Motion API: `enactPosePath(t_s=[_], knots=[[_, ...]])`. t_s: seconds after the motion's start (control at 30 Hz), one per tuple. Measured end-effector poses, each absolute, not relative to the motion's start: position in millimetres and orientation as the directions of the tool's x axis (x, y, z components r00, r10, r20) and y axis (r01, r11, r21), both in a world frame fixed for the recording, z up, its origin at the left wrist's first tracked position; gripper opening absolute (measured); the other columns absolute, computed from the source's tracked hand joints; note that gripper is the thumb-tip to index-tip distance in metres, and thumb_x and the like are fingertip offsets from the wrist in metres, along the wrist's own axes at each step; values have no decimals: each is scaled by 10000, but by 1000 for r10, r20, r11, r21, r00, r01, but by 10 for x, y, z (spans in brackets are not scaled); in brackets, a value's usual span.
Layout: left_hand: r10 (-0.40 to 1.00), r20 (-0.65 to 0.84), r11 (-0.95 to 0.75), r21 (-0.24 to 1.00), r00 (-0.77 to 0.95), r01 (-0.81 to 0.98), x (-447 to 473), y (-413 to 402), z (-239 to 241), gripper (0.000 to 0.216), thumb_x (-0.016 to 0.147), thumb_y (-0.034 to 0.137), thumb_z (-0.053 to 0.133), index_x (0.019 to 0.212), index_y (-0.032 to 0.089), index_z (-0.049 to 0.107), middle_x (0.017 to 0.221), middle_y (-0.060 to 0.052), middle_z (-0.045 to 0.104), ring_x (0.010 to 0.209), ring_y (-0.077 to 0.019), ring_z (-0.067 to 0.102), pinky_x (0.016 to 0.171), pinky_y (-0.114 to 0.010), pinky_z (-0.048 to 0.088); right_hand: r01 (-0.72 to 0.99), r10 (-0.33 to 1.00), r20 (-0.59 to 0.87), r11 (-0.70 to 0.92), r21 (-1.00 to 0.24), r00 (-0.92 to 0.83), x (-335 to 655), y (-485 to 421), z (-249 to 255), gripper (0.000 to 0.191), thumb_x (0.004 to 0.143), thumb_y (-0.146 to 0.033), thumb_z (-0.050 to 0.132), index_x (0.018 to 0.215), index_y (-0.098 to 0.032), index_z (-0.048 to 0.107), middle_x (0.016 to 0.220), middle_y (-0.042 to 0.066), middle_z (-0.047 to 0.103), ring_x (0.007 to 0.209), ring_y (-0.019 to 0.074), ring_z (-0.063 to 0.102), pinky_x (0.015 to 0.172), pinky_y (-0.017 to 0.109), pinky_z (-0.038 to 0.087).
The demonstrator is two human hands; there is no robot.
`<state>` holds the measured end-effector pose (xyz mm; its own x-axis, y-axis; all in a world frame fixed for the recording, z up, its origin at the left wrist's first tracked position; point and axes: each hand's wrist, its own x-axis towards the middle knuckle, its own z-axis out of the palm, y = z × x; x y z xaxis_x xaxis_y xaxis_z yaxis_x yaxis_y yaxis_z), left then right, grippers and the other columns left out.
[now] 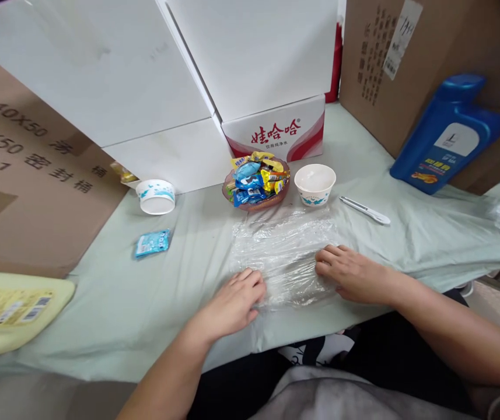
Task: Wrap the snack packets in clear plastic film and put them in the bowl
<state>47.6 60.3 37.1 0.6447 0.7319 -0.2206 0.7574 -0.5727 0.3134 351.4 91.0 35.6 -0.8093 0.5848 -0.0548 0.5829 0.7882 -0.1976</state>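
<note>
A sheet of clear plastic wrap point(282, 248) lies spread on the pale green tablecloth point(122, 303) in front of me. My left hand point(234, 300) rests on the wrap's near left edge with its fingers curled down onto it. My right hand point(348, 273) lies on the wrap's right edge, fingers bent and pressing the film flat. Just behind the wrap stands a brown bowl of wrapped candies point(256, 182) and, to its right, an empty white paper bowl point(315, 184).
A second paper bowl point(156, 196) and a small blue packet point(152, 242) lie to the left. A white utility knife point(366, 210) lies right of the bowls. White cartons point(197, 76), cardboard boxes point(26, 186), a blue jug point(446, 137) and a yellow jug point(11, 312) ring the table.
</note>
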Motion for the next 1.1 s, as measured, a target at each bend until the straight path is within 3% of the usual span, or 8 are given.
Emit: enactPosePath(t_s=[0.13,0.27,0.4,0.5,0.63,0.77,1.1], knots=[[680,-211,-509,554,702,659,368,658,552,160,734,55,465,771,202,517,931,-27,605,888,-173,548,794,-297,452,523,555,-52,743,-418,-830,3653,932,475,231,726,-28,481,819,-192,615,901,64,643,889,208,576,815,335,443],[593,-321,-258,793,739,552,285,673,646,76,781,126,499,793,201,495,840,-20,673,761,-144,616,691,-260,484,494,511,-175,597,-632,-842,3802,908,633,246,751,-54,479,850,-215,637,778,4,655,682,148,580,636,255,422],[544,-413,-10,867,730,499,260,708,589,83,791,197,568,774,198,487,684,6,654,643,-136,637,600,-241,484,473,457,-250,477,-741,-853,3864,963,680,190,791,-103,493,841,-218,637,709,-18,653,598,125,558,547,226,374],[719,-370,38,866,589,498,230,812,469,107,794,262,602,820,192,525,690,19,622,616,-126,625,586,-240,483,532,573,-242,415,-738,-783,3850,1082,605,161,846,-165,469,834,-213,622,704,-14,661,610,132,581,571,232,400],[966,-123,-2,873,225,487,168,1027,264,255,736,328,650,924,190,549,722,27,604,628,-118,602,623,-251,483,679,838,-181,270,-683,-515,3789,1249,416,157,882,-252,459,913,-213,608,677,-12,668,613,156,614,596,259,429],[1000,-6,10,803,-10,595,149,1162,124,371,683,353,665,998,183,566,733,23,609,653,-128,590,655,-261,469,804,956,-54,210,-556,-287,3707,1349,238,204,880,-279,501,1054,-215,587,761,9,709,697,195,648,643,292,436],[997,40,29,559,-62,829,194,1142,41,318,745,310,638,1050,226,610,713,43,618,635,-134,593,663,-258,463,935,977,12,208,-287,-214,3593,1393,57,271,927,-307,462,1147,-195,575,881,60,747,810,259,681,632,322,420]])
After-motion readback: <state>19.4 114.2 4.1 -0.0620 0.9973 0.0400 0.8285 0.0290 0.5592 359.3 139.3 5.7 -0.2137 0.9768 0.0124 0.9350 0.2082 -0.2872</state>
